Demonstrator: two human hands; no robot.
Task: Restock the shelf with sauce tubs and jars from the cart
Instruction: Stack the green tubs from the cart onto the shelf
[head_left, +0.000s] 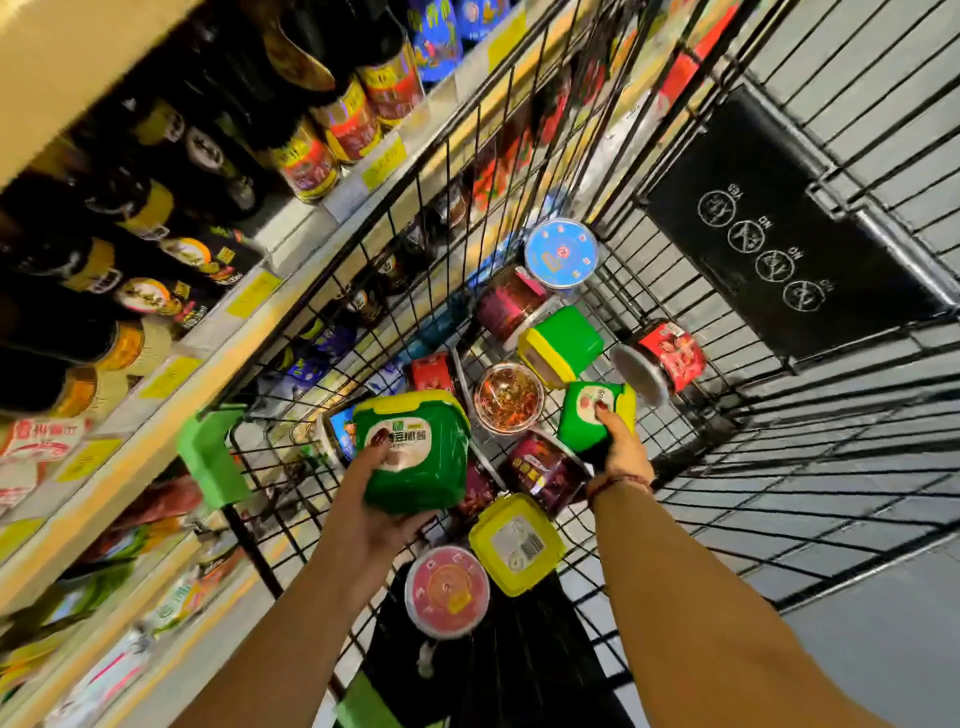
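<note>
**Both grips on green tubs in the cart**

Left grip (358, 512) curls under a large green tub (415, 457), held over the cart's (753, 415) near left corner. Right grip (621, 452) clasps a smaller green tub (589, 415) low among the jars. Loose nearby: yellow-lidded tub (517, 543), pink-lidded jar (447, 590), blue-lidded jar (561, 253). Shelf (291, 270) just left, carrying dark bottles (104, 234).

A grocery shop aisle, where shelves (223, 332) on the left packed with sauce bottles (156, 197) and jars (353, 119) carry yellow price tags (254, 293) (a wire shopping cart (415, 260) stands just beside them).
</note>
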